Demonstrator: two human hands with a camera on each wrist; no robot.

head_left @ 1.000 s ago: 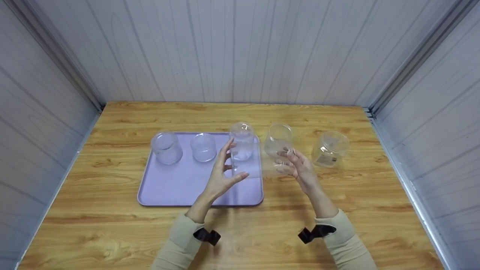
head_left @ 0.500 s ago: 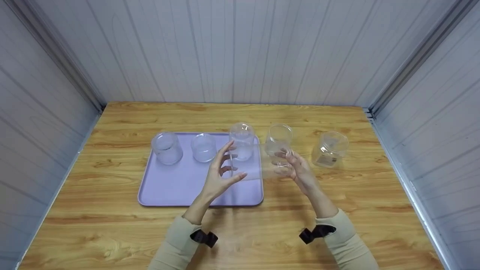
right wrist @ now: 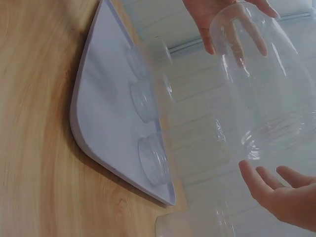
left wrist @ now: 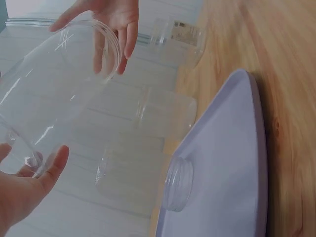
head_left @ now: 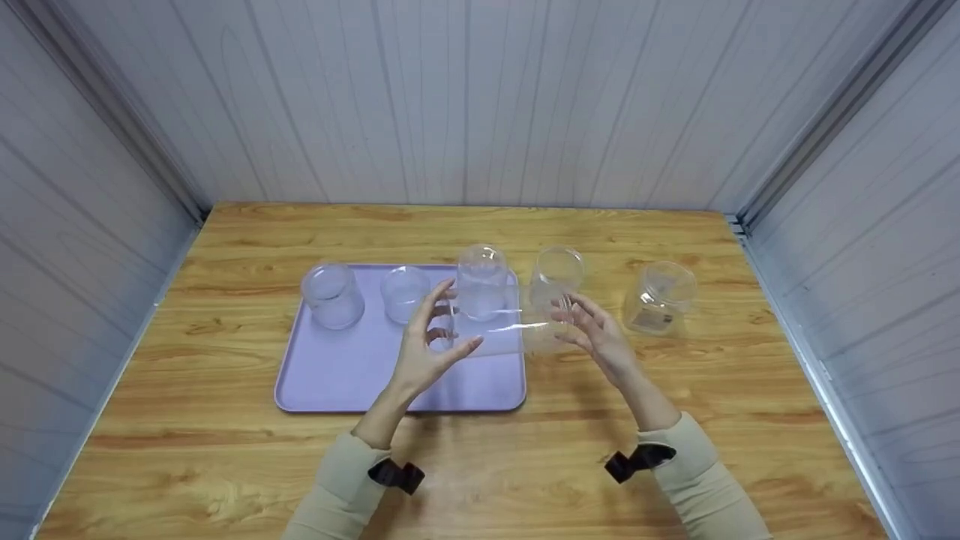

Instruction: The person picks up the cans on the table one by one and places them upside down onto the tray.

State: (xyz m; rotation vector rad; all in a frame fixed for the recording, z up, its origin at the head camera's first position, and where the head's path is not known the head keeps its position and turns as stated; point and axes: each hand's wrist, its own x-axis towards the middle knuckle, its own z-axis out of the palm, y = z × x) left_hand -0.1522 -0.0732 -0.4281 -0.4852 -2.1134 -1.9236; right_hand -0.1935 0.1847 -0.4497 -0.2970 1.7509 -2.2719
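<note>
"What's at the far left?"

"My tray (head_left: 352,379), lying on the counter (head_left: 187,360). At its back left corner stands a clear jar (head_left: 336,304), and to the right of that, along the tray's back edge, a small jar (head_left: 406,291)."

"And your left hand (head_left: 421,351)?"

"In front of the small jar, over the tray, fingers and thumb spread wide and curved around the left end of the big jar (head_left: 502,343). Behind that one, at the tray's back right corner, stands a tall jar (head_left: 482,274)."

"Where exactly is the big jar?"

"Up in the air on its side, reaching across the tray's right edge. I can't tell whether it's glass or plastic. Either way I'd expect it to be stiff, hollow and fairly light, but slick along that smooth round wall, and I'd treat it as breakable."

"So where would you take hold?"

"At the two ends: the left hand around the plain end, the right hand (head_left: 606,345) at the ridged rim, where fingertips should slip less. Mine are bent to the rim now, just right of the tray; how hard they press, I can't tell."

"Anything further right?"

"An upright jar (head_left: 559,268) just beside the tray's back right corner, and a labelled jar (head_left: 661,296) well to the tray's right."
</note>
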